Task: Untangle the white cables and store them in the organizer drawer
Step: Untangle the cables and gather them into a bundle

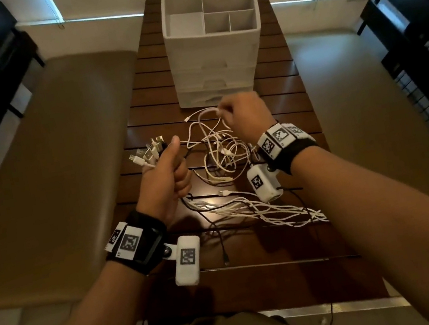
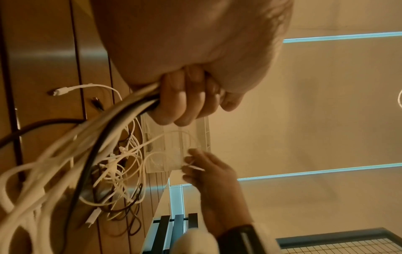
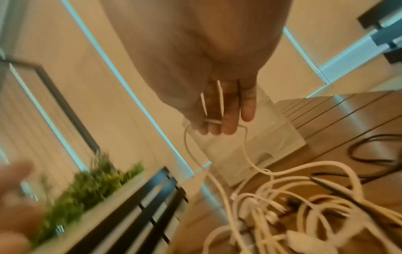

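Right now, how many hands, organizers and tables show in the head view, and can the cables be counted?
Hands: 2 (left hand, right hand)
Drawer organizer: 1
Wooden slatted table: 1
White cables: tangled, uncountable
Total: 4, cables aside

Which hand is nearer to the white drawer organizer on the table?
Right. The right hand pinches a white cable loop just in front of the white drawer organizer. The left hand grips a cable bundle farther back, nearer the person.

Head view steeply down over table [image 1: 278,111]; wrist views close, along fingers, sharing cables [image 1: 222,146]
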Available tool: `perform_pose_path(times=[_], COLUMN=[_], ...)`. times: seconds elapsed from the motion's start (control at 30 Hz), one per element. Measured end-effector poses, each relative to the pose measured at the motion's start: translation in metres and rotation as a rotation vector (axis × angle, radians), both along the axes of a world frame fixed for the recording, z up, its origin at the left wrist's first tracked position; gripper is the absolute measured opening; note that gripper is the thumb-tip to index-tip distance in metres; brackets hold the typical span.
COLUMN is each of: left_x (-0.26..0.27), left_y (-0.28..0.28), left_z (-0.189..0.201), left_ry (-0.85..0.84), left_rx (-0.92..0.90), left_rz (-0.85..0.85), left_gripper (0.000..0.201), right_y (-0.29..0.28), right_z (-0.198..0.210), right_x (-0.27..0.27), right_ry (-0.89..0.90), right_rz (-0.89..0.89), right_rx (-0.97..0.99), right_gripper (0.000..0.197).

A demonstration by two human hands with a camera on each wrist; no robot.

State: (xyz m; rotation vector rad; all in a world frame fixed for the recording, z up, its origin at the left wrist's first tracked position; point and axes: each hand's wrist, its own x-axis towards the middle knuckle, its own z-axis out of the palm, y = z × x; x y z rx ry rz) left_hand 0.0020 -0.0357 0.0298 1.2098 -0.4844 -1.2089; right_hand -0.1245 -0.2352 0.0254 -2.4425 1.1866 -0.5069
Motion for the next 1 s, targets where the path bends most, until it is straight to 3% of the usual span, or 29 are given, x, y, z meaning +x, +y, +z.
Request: perform_pose_path(times=[0.13, 0.2, 0.33, 0.43, 0.57, 0.77, 0.93, 1.0], left_x=[-0.009, -0.013, -0.019, -0.022, -0.028, -0.03, -0.034, -0.035], left_y=[-0.003, -0.005, -0.008, -0.008, -0.005, -0.008, -0.012, -0.014], left_z=[0.005, 0.006, 0.008, 0.009, 0.012, 0.012, 0.015, 0.016], left_ry=[-0.006, -0.004, 0.016, -0.016, -0.053, -0.069, -0.098, -0.085], left_rx=[-0.004, 0.005, -0.009, -0.021, -0.043, -0.053, -0.057, -0.063], left_rz=[-0.001, 0.022, 0.089, 0.087, 0.041, 0.01, -0.015, -0.019], left_gripper=[0.048, 0.047, 0.047, 0.039, 0.038, 0.043, 0.043, 0.041], right_y=[0.007, 0.011, 0.018, 0.027, 0.037, 0.05, 0.047, 0.047], right_z=[0.057, 0.079, 0.102, 0.117, 0.115, 0.15, 0.149, 0.146], right_x=[-0.011, -0.018, -0.029, -0.035, -0.041, -0.052, -0.057, -0.058], right_ry=[-0.467, -0.613, -0.595, -0.753, -0.712, -1.009, -1.031, -0.955], right_rz=[-0.12, -0.115, -0.073, -0.047, -0.016, 0.027, 0.031, 0.086], right_rx=[-0.104, -0.126, -0.077, -0.156, -0.082, -0.339, -0.383, -0.345], right_gripper=[0.019, 0.019, 0.015, 0.016, 0.015, 0.01, 0.016, 0.012])
